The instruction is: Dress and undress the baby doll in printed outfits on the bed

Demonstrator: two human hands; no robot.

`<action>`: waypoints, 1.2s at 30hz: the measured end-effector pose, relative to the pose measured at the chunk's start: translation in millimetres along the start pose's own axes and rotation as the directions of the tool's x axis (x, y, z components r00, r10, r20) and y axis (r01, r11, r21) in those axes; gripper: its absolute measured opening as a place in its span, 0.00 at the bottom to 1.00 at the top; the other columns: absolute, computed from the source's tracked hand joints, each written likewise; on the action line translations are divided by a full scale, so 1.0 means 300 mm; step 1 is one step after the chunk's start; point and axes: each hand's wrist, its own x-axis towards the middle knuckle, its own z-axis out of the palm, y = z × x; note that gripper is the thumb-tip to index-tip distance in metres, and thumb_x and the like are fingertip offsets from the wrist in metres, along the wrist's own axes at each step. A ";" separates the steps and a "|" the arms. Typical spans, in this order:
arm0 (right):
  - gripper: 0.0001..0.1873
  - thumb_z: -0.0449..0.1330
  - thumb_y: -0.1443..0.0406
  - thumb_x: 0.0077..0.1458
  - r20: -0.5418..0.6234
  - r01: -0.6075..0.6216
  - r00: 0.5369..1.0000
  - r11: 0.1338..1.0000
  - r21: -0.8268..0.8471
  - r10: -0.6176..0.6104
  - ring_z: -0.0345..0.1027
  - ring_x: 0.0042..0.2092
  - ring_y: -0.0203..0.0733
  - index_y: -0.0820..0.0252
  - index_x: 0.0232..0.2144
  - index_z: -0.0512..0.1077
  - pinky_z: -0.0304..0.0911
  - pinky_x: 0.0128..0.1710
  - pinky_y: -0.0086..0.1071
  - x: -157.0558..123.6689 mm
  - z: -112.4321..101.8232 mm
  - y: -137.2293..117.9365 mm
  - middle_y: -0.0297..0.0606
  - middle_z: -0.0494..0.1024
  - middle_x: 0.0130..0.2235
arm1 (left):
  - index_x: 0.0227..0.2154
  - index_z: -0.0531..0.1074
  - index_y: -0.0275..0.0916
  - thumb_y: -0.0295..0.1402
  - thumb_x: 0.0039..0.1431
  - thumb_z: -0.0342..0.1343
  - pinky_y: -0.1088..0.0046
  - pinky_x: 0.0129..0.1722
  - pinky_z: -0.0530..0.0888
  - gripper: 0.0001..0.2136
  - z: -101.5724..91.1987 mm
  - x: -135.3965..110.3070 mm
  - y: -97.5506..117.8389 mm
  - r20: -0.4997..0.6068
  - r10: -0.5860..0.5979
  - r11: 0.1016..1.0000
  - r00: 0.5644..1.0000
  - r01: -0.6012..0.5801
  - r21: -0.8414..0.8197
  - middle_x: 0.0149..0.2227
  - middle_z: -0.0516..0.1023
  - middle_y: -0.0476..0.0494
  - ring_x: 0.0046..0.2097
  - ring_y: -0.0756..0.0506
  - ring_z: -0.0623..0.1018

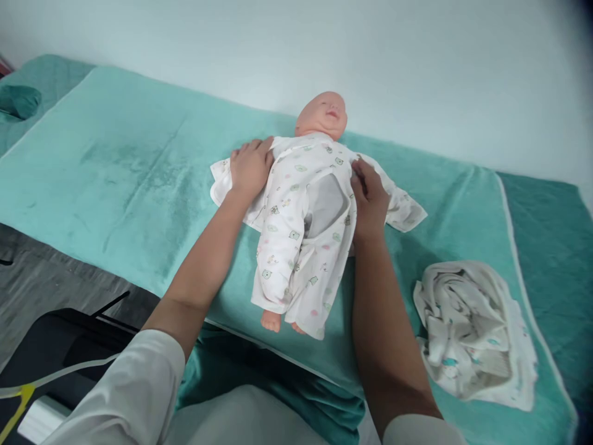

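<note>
A baby doll (322,117) lies on its back on a green-covered bed, its head toward the wall and its feet toward me. White printed baby clothes (280,216) cover its body and legs, with an opening at the front showing a grey-white patch (327,204). My left hand (252,165) rests on the clothes by the doll's shoulder and sleeve, its fingers laid out flat. At the opposite side of the chest, my right hand (372,198) has its thumb and fingers bent together on the edge of the garment. Its fingertips are partly hidden. Both sleeves spread outward.
A crumpled white printed cloth (472,327) lies on the green bed cover (139,167) at the right. A pale wall (417,68) runs behind the bed. At the lower left are a black case-like object (46,346) and a pale cable (74,371).
</note>
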 end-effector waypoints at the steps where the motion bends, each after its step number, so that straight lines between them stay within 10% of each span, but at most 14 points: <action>1: 0.25 0.49 0.54 0.69 -0.004 -0.001 1.000 1.000 0.017 0.001 0.66 0.67 0.48 0.52 0.63 0.69 0.57 0.72 0.53 -0.001 0.002 0.004 0.42 0.72 0.65 | 0.62 0.74 0.47 0.33 0.73 0.46 0.53 0.69 0.65 0.20 -0.003 0.002 -0.014 -0.023 -0.063 0.998 0.998 0.063 0.008 0.61 0.78 0.41 0.65 0.36 0.74; 9: 0.23 0.51 0.59 0.66 -0.088 0.052 0.995 0.997 0.048 -0.048 0.71 0.61 0.50 0.56 0.59 0.72 0.67 0.65 0.50 0.045 -0.017 -0.156 0.45 0.76 0.59 | 0.58 0.78 0.44 0.33 0.72 0.44 0.57 0.63 0.72 0.20 -0.024 -0.005 -0.086 -0.081 -0.203 0.979 0.976 0.203 -0.016 0.57 0.81 0.40 0.59 0.36 0.79; 13: 0.21 0.50 0.63 0.67 0.282 0.279 0.930 0.953 -0.119 -0.237 0.67 0.61 0.55 0.55 0.58 0.73 0.64 0.65 0.51 0.161 0.044 -0.372 0.45 0.76 0.59 | 0.58 0.78 0.45 0.34 0.72 0.45 0.56 0.62 0.73 0.20 -0.019 -0.004 -0.093 -0.093 -0.192 0.981 0.977 0.192 -0.013 0.56 0.81 0.40 0.59 0.36 0.79; 18: 0.19 0.50 0.71 0.64 0.651 0.491 0.744 0.785 -0.378 -0.152 0.70 0.54 0.61 0.67 0.51 0.76 0.68 0.53 0.50 0.294 0.206 -0.541 0.54 0.76 0.53 | 0.56 0.79 0.45 0.34 0.71 0.46 0.57 0.59 0.74 0.19 -0.014 -0.004 -0.099 -0.100 -0.191 0.981 0.976 0.189 -0.034 0.54 0.82 0.41 0.57 0.36 0.80; 36: 0.19 0.63 0.60 0.62 0.750 0.530 0.662 0.707 -0.468 0.001 0.71 0.53 0.59 0.61 0.53 0.77 0.66 0.54 0.49 0.363 0.296 -0.544 0.51 0.79 0.50 | 0.53 0.79 0.44 0.37 0.72 0.47 0.62 0.61 0.72 0.17 -0.013 -0.017 -0.100 -0.114 -0.179 0.983 0.977 0.172 -0.067 0.56 0.82 0.41 0.58 0.39 0.79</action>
